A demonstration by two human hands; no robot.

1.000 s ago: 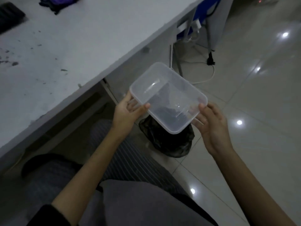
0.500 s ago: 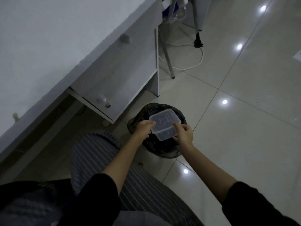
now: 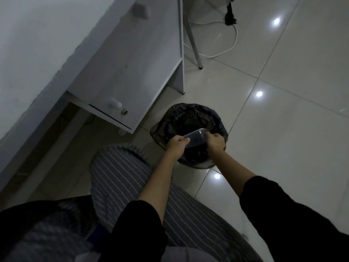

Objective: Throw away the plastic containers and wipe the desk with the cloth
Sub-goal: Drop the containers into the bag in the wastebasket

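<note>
A clear plastic container (image 3: 196,137) is tilted on edge inside the mouth of a round bin lined with a black bag (image 3: 190,118) on the floor. My left hand (image 3: 176,145) grips its left end and my right hand (image 3: 215,141) grips its right end; both hands are over the bin's near rim. The container's lower part is hidden in the dark of the bin. The cloth is out of view.
The white desk top (image 3: 47,35) runs along the left, with a drawer unit (image 3: 132,76) just left of the bin. My striped trouser leg (image 3: 120,167) is below. A metal leg (image 3: 194,46), a white cable (image 3: 226,52) and a black plug (image 3: 229,14) lie on the tiled floor behind.
Both hands have lowered the container from chest height down into the bin's mouth and tipped it on edge. My view has swung down from the desk top to the floor.
</note>
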